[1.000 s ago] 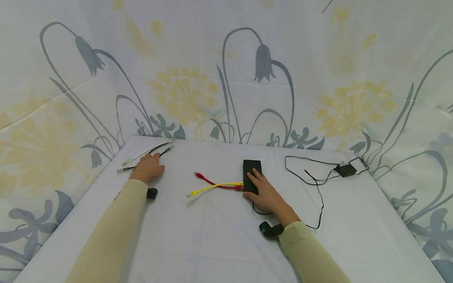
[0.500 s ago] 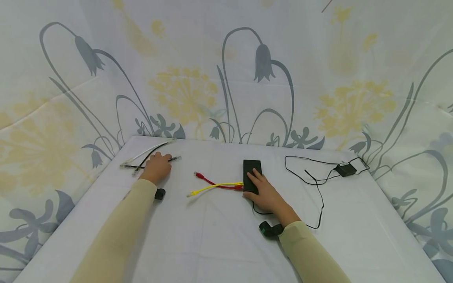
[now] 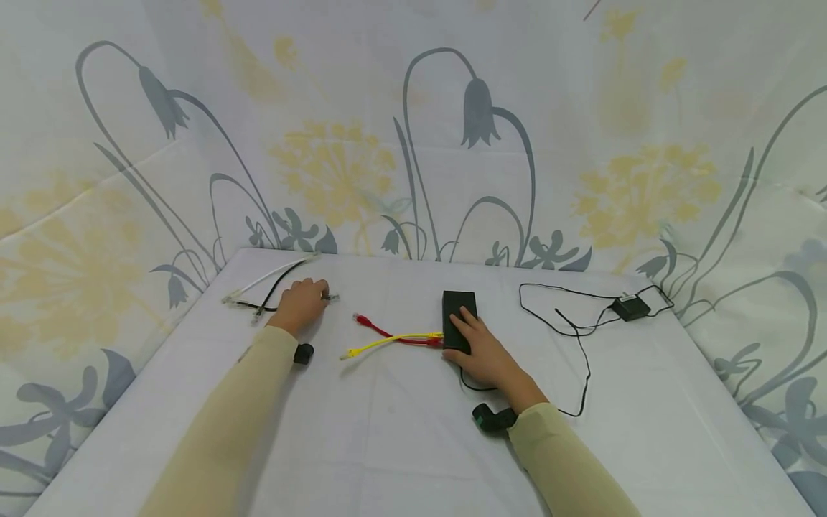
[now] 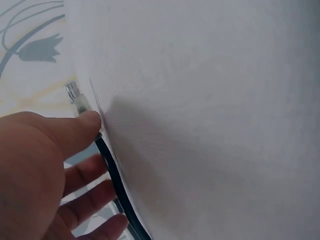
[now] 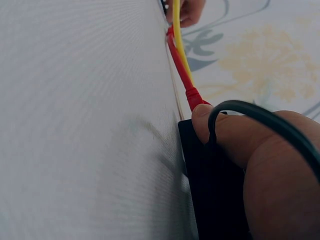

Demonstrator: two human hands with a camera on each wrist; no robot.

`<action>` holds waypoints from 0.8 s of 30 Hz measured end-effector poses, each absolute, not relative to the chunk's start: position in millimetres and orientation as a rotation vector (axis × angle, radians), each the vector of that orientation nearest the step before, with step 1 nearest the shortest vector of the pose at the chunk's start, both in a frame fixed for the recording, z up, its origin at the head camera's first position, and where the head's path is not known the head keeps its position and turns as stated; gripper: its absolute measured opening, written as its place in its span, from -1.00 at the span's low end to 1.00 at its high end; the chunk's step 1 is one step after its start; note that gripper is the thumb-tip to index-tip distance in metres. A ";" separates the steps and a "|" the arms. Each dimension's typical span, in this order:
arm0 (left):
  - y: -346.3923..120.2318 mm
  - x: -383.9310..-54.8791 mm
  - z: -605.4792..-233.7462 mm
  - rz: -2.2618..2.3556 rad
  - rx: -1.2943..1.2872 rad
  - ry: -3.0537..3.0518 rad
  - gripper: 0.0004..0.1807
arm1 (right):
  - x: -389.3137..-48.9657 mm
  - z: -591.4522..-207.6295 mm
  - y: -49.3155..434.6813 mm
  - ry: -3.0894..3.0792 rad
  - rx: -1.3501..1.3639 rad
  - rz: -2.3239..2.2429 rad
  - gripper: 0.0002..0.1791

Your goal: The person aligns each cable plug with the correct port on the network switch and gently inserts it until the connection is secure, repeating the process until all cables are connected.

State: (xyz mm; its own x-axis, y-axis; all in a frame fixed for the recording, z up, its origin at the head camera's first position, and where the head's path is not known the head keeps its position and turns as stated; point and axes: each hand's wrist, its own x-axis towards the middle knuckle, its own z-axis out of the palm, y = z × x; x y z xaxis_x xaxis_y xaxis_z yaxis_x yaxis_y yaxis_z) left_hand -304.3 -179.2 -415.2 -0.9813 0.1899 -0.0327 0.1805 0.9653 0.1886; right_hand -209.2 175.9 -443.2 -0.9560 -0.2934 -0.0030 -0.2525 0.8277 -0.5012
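My left hand (image 3: 299, 307) pinches a black network cable (image 4: 120, 185) between thumb and fingers, close behind its clear plug (image 4: 73, 94). The plug sticks out past the fingertips on the right, and the tail trails left over the table. My right hand (image 3: 481, 353) rests on a black box (image 3: 459, 300), fingers spread over its top, thumb at its lower left edge. A red cable (image 5: 181, 65) and a yellow cable (image 3: 388, 342) run from the box's left side, crossing each other. Their free plugs point left. A thin black cord loops out of the box near the right thumb.
Left of the left hand, a white cable (image 3: 261, 278) and another black cable (image 3: 274, 286) lie on the white table (image 3: 388, 445). At the right sits a black power adapter (image 3: 630, 308), its thin cord looped around. Patterned cloth (image 3: 336, 172) hangs behind.
My left hand has moved right and slightly toward me, drawing the pinched black cable along and away from the white cable. The right hand has stayed on the box.
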 end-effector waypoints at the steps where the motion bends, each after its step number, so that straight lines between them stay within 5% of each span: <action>1: -179.3 -304.2 -414.8 0.316 0.289 3.055 -0.76 | -209.0 -443.3 175.8 2.925 -0.435 -0.786 -0.19; 24: -188.2 -305.7 -354.7 1.100 0.289 2.982 -0.55 | -210.2 -442.3 174.7 2.929 -0.428 -0.784 -0.19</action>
State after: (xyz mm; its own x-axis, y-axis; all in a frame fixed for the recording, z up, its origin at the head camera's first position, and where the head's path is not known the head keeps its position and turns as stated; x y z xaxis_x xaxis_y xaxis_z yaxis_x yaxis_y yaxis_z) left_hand -305.7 -188.2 -354.7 -0.9824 0.1520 0.1088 0.1862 0.7462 0.6391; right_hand -210.2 174.7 -442.3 -0.9578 -0.2873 -0.0047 -0.2465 0.8301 -0.5001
